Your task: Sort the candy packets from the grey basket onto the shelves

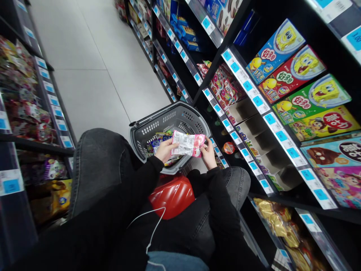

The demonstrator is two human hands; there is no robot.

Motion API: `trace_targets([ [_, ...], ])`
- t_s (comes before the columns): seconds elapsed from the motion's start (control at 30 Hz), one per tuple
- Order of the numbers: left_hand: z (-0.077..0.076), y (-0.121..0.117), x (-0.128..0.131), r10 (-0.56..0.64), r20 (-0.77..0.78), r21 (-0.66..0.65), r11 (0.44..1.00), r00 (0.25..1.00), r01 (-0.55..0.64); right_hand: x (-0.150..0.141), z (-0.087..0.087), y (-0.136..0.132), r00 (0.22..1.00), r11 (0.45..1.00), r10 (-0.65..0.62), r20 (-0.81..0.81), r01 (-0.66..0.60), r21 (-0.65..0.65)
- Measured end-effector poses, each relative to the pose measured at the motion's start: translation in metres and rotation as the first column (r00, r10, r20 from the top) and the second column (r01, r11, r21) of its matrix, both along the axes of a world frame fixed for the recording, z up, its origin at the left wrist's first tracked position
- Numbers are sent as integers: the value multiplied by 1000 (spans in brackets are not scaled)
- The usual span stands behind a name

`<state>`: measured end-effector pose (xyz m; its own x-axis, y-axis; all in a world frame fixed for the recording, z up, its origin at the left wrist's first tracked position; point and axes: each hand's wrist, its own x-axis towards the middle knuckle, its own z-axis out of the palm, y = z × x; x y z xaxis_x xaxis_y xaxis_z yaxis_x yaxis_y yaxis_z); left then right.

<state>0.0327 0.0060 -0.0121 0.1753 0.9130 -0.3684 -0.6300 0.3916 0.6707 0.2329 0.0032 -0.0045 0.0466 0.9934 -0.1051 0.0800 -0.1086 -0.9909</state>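
Between my two hands is a pink and white candy packet [187,145], its printed side facing up. My left hand [164,150] pinches its left end, and my right hand [208,153] grips its right end near the pink corner. The packet is above a grey shopping basket [197,122] on the floor. Several colourful snack packets [158,141] lie in the basket, partly covered by my hands and the packet. A shiny red object [172,196] sits between my knees, its kind unclear.
Shelves line both sides of the aisle. To the right stand cartoon snack boxes [310,98], with red candy bags [224,86] beside them and gold bags [278,220] lower down. Bagged sweets [25,94] fill the left shelves. Grey floor tiles [84,86] stretch ahead. A white cord [152,233] crosses my lap.
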Motion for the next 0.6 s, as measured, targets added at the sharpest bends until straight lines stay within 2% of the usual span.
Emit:
trace_targets([
  [0.13, 1, 1, -2, -17, 40, -20, 1000, 999, 17, 3, -2, 1, 998, 1000, -13, 62, 12, 17],
  [0.27, 0, 1, -4, 41, -94, -4, 999, 995, -41, 2, 8, -2, 996, 991, 29, 79, -39, 127],
  [0.33, -1, 0, -4, 33, -133, 0, 999, 991, -34, 3, 11, -2, 990, 976, 7, 141, -37, 213],
  [0.47, -2, -1, -1, -28, -48, -44, 999, 998, 26, 8, 13, -1, 946, 955, -145, 289, 57, 290],
  [0.6, 0, -1, -1, -42, 73, -58, 997, 996, 46, 10, 11, -1, 968, 960, -153, 200, 97, 263],
])
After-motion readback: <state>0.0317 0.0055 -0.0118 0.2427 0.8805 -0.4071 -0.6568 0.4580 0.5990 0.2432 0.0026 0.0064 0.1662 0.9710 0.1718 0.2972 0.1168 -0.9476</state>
